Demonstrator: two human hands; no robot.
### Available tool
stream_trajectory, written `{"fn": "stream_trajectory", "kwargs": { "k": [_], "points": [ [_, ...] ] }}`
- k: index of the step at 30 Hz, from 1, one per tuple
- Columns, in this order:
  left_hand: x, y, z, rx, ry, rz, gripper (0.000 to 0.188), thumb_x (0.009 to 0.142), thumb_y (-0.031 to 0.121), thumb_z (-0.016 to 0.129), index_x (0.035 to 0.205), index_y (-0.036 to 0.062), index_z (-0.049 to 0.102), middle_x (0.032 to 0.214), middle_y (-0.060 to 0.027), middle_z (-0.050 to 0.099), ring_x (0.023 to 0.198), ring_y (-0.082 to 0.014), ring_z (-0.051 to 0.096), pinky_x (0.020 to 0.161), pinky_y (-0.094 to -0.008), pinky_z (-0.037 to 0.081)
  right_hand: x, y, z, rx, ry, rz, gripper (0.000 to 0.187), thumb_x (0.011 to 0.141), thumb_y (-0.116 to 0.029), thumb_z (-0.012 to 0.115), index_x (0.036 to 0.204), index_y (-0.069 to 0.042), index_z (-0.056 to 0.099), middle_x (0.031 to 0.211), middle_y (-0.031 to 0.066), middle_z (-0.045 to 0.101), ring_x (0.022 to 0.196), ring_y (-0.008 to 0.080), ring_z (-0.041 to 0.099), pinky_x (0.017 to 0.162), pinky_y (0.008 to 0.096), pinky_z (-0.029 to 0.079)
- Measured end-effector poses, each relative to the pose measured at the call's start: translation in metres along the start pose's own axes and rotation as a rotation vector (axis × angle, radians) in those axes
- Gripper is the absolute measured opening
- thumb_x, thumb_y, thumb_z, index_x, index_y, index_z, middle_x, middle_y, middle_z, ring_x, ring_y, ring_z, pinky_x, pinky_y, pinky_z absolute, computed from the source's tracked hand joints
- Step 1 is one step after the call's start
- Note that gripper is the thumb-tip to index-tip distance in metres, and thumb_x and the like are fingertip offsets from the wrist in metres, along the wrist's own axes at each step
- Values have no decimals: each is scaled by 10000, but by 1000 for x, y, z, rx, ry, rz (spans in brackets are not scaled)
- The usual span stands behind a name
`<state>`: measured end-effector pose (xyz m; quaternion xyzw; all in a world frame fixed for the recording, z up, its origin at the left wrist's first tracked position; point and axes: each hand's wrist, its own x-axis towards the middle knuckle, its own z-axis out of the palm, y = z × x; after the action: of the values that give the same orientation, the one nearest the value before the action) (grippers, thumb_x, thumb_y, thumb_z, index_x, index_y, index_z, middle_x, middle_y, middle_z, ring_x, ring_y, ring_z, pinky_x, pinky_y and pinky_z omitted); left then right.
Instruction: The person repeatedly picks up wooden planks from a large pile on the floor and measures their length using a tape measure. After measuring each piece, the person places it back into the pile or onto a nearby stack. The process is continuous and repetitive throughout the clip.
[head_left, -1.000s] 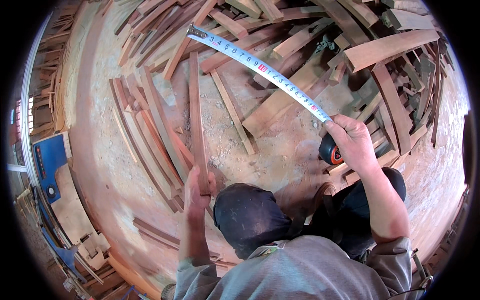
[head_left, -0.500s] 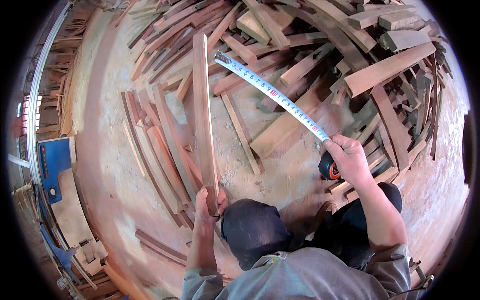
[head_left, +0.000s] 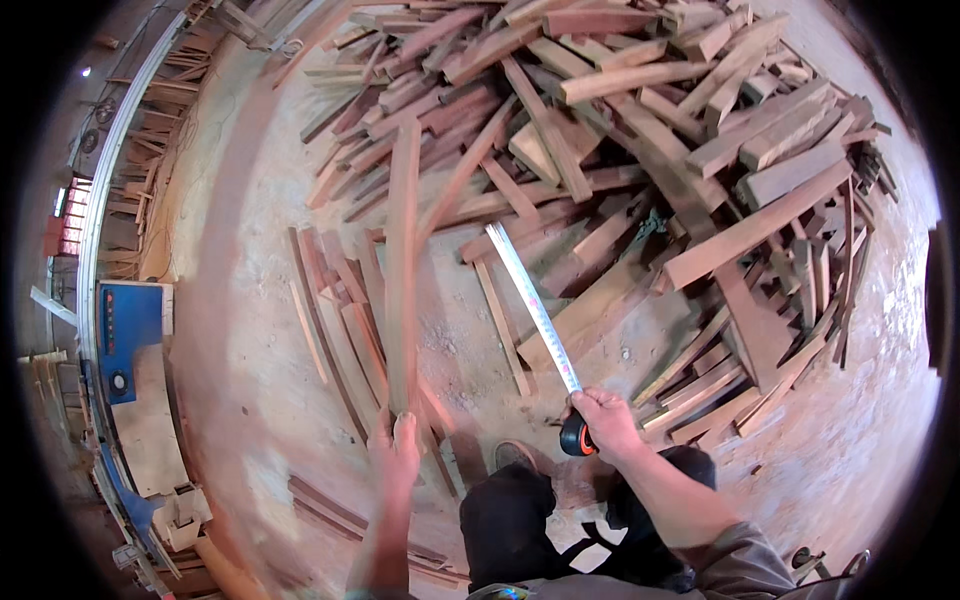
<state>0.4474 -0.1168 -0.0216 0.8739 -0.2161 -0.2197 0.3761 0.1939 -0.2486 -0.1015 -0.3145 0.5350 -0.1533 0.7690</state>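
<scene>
My left hand (head_left: pixel 394 446) is closed round the lower end of a long, narrow wooden board (head_left: pixel 402 260), which points up and away from me. My right hand (head_left: pixel 606 420) grips a tape measure with a black and orange case (head_left: pixel 577 436). Its white blade (head_left: pixel 535 308) is pulled out and reaches forward and to the left. The free end of the blade hangs apart from the board, to its right. Beneath the board, several strips of wood (head_left: pixel 345 325) lie side by side on the floor.
A large jumbled heap of wood offcuts (head_left: pixel 640 100) fills the far middle and right. On the left stands a blue machine panel (head_left: pixel 134 335) beside a long metal rail (head_left: pixel 100 200). More thin strips (head_left: pixel 340 512) lie on the floor near my left forearm.
The view has tilted up and shifted. My right hand with the tape measure has come closer to the board, and the blade now points more steeply forward. My left hand still holds the board.
</scene>
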Motion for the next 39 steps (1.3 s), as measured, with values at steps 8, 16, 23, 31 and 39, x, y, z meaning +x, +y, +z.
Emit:
{"fn": "stream_trajectory", "kwargs": {
  "k": [8,16,23,31,39],
  "points": [
    [-71,66,-113,-115,-144,-189,282,958,269,510,976,-1,586,722,-33,565,586,-107,523,522,-293,431,-96,42,-61,148,265,264,154,960,-145,531,914,-21,610,744,72,605,668,173,609,588,313,504],
    [-138,165,-281,-273,-48,-331,167,924,172,535,966,15,575,697,-10,517,627,-99,503,565,-271,407,-247,-143,-79,161,494,223,129,895,-213,571,861,-88,566,694,48,548,556,178,559,486,326,474],
    [-130,213,-405,169,216,100,236,879,130,617,1071,0,571,812,-104,543,698,-246,544,647,-360,463,-350,-273,-41,2,608,142,98,879,-173,553,875,-77,574,695,41,545,567,174,550,510,330,481],
    [-46,224,-452,-40,231,24,225,901,157,586,1047,-13,564,796,-72,546,694,-173,539,612,-317,447,-336,-194,-78,-106,710,221,96,855,-167,578,789,-97,568,688,36,516,550,192,506,516,356,440],
    [128,294,-467,-611,197,-394,214,962,263,542,1010,59,585,728,-55,594,580,-127,576,464,-227,413,-228,-185,-18,-145,633,386,99,865,-191,553,783,-135,548,624,18,470,514,183,480,476,361,406]
  ]
}}
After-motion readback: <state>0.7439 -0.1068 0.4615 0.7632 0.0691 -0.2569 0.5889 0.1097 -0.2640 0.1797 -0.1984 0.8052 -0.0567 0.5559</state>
